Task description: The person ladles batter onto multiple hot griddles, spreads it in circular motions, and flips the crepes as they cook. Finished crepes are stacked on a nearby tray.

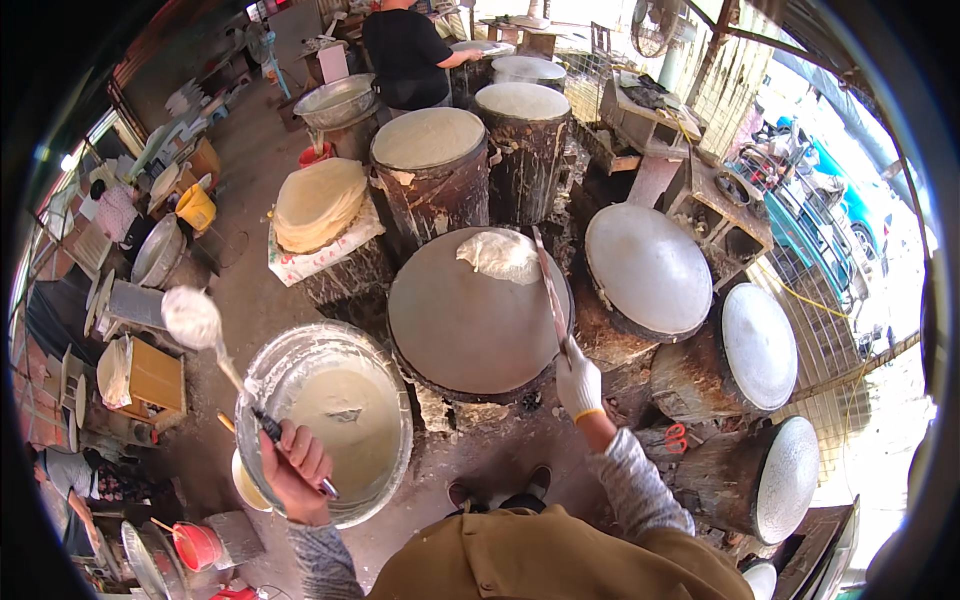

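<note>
My left hand (pixel 297 470) is bare and closed round the dark handle of a ladle (pixel 192 317). Pale batter coats the ladle's bowl, which is raised beyond the far left rim of a big metal basin (pixel 402 425). Thick cream batter (pixel 345 430) lies in that basin. In a white glove, my right hand (pixel 580 382) grips a long, narrow, flat scraper (pixel 549 285), which reaches over the right side of a round griddle (pixel 465 335). A lump of wet batter (pixel 502 256) sits at the griddle's far edge, touching or close to the scraper's far end.
Left of the far drums stands a stack of thin round flatbreads (pixel 320 205). Pale-topped round griddles (pixel 650 270) on barrel stoves curve along my right. A person in black (pixel 405 55) works at the back. Red-handled scissors (pixel 676 437) hang beside a right-hand stove.
</note>
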{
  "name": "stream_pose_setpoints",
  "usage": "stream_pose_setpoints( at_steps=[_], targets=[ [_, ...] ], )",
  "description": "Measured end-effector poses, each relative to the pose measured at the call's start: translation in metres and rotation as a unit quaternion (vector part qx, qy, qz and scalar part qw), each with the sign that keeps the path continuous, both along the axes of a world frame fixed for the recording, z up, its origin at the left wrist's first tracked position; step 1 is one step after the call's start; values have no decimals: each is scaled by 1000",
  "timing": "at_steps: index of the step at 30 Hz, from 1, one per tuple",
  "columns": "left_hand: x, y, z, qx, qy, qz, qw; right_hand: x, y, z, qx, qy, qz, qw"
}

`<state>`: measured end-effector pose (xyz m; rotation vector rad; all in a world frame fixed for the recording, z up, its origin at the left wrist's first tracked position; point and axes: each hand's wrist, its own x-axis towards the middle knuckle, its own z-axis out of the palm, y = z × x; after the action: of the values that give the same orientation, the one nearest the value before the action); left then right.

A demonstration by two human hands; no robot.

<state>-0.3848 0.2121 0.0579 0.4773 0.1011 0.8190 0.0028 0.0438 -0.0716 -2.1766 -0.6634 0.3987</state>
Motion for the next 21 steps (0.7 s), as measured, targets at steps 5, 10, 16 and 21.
stream_pose_setpoints(
  at_steps=[5,10,16,21],
  targets=[
    [-5,6,-19,-252,-165,-27,953,-40,89,-11,42,-8,20,999],
    [-6,8,-45,-297,-149,-42,942,0,101,-19,121,-5,19,992],
    [-30,-7,-63,-297,-110,8,948,-7,53,7,37,20,13,999],
    [-6,-10,-70,-359,-131,-40,923,-12,94,-1,52,16,96,994]
  ],
)
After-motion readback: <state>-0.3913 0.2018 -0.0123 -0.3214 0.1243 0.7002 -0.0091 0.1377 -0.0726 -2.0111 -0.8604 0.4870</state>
